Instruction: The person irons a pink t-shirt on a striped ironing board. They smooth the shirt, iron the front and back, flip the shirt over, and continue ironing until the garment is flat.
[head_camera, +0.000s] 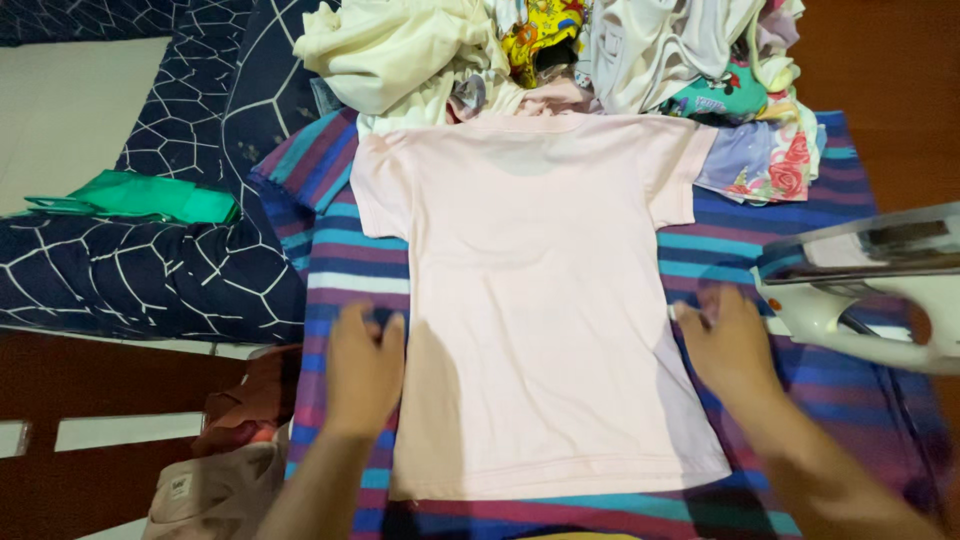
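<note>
A: Shirt (540, 300), pale pink, lies flat and face down on a striped cloth (800, 410), neck toward the far edge, hem toward the near edge. Both short sleeves spread out.

B: Hands?

A: Left hand (365, 365) rests at the shirt's left side seam, roughly midway down. Fingers together and bent, tips on the striped cloth just at the pink edge. Whether they pinch the fabric, cannot tell.

B: And the other?

A: Right hand (728, 345) sits at the right side seam, level with the left. Fingers close together, tips touching the shirt's edge; looks like a light pinch on the seam, but not certain.

B: Surroundings?

A: Iron (870, 290), white with a shiny soleplate, stands on the cloth near its right edge, just beside the right hand. Clothes pile (560, 50) heaps along the far edge, touching the shirt's collar. Floral piece (765, 160) lies by the right sleeve. Off the left edge, a dark patterned cushion (150, 270) with a green folded item (140, 198) on it.
</note>
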